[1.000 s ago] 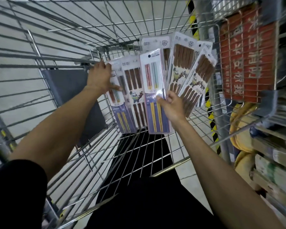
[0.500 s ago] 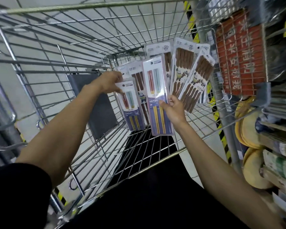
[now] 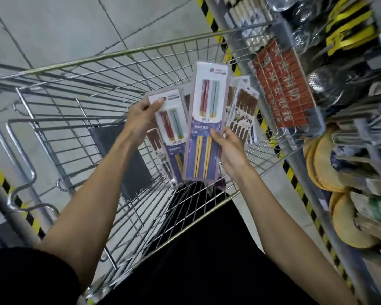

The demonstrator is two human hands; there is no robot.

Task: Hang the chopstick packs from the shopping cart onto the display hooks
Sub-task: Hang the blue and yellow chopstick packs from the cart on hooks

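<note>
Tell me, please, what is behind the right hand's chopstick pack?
Behind the right-hand pack, brown chopstick packs lean in the shopping cart, and the left hand holds a matching pack partly behind it. Their covered parts are hidden.

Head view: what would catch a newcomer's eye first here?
The right hand holds a colourful chopstick pack upright at centre, above the shopping cart. The left hand pinches a matching pack by its top, just to the left. Brown-stick packs lean in the cart's far corner, behind both.
</note>
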